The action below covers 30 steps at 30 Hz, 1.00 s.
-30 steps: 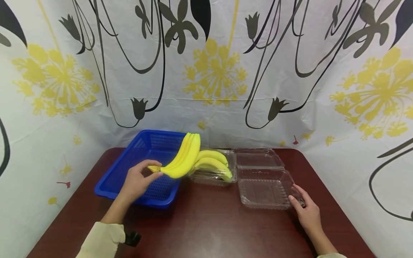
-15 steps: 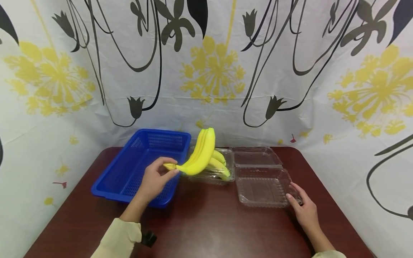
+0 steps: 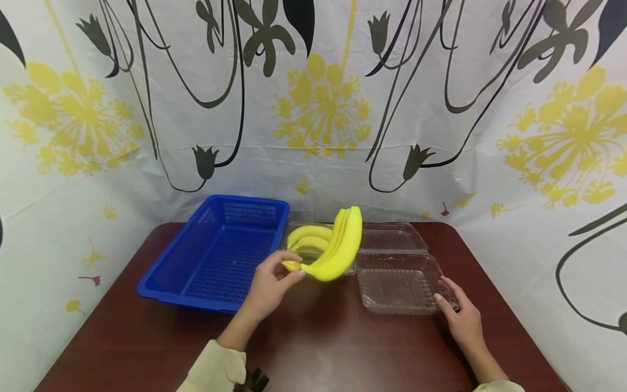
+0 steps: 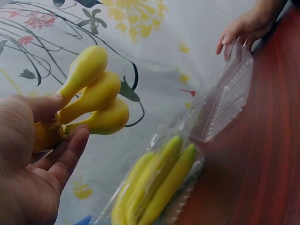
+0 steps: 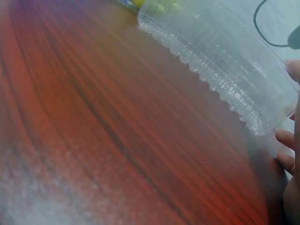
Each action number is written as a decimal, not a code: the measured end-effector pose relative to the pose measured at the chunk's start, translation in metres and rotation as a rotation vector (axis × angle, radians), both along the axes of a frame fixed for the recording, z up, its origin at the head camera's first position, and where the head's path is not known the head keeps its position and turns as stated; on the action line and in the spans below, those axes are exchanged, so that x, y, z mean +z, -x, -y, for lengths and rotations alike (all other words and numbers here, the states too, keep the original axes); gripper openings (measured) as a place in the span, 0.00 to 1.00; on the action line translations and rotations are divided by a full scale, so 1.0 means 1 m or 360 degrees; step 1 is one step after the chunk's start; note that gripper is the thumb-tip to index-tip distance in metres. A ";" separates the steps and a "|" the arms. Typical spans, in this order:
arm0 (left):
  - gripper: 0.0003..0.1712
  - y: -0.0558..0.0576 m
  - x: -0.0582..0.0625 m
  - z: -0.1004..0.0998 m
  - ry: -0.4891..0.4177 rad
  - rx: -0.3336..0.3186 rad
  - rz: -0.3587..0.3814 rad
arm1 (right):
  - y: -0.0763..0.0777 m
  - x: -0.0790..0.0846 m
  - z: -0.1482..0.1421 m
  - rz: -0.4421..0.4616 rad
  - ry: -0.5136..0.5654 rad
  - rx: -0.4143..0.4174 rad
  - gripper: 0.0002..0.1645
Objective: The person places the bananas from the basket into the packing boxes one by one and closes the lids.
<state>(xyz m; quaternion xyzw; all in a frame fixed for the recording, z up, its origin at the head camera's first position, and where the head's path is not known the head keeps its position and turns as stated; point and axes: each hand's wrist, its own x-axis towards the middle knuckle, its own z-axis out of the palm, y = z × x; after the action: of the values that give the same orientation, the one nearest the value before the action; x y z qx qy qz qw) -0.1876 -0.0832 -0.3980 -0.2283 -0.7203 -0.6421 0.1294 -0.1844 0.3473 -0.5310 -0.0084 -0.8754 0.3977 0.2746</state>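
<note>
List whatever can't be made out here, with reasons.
Head view: right ends of the packed bananas, hidden behind the held bananas.
Left wrist view: part of the stem, covered by the fingers of the left hand; most of the blue basket, beyond the bottom edge.
Right wrist view: most of the right hand, cut off by the right edge.

Soft, even light leaves a pale sheen on the dark-red wood-grain counter [image 3: 333,348] at the head view's lower centre, while the right-wrist view is hazy, glare whitening its lower left.
</note>
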 end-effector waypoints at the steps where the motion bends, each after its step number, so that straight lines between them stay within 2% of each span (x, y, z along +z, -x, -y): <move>1: 0.13 -0.001 -0.001 -0.002 -0.0005 0.0001 0.0011 | 0.000 0.000 0.000 0.0000 0.0002 0.0006 0.28; 6: 0.13 -0.004 -0.006 -0.014 -0.0035 0.0022 0.0052 | 0.000 0.001 0.000 0.0009 0.0013 0.0038 0.29; 15: 0.13 -0.004 -0.016 -0.050 -0.0122 -0.0076 0.0147 | -0.001 0.001 -0.003 0.0022 0.0017 0.0040 0.29; 18: 0.13 -0.001 -0.029 -0.062 -0.0125 -0.0104 0.0180 | -0.001 0.000 -0.002 0.0032 0.0013 0.0031 0.29; 23: 0.14 0.012 -0.060 -0.079 -0.0083 -0.0156 0.0222 | -0.001 0.000 -0.001 0.0037 0.0007 0.0014 0.29; 27: 0.13 0.017 -0.067 -0.089 -0.0036 -0.0200 0.0231 | -0.002 0.001 -0.001 0.0045 0.0000 0.0020 0.29; 30: 0.13 0.022 -0.069 -0.097 -0.0048 -0.0273 0.0311 | -0.002 0.002 -0.002 0.0061 -0.0018 0.0024 0.30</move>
<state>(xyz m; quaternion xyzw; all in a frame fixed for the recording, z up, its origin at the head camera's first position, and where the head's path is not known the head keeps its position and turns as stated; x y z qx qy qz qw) -0.2092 0.0140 -0.4666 -0.2233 -0.6977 -0.6807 0.0066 -0.1827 0.3488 -0.5295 -0.0078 -0.8828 0.3945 0.2549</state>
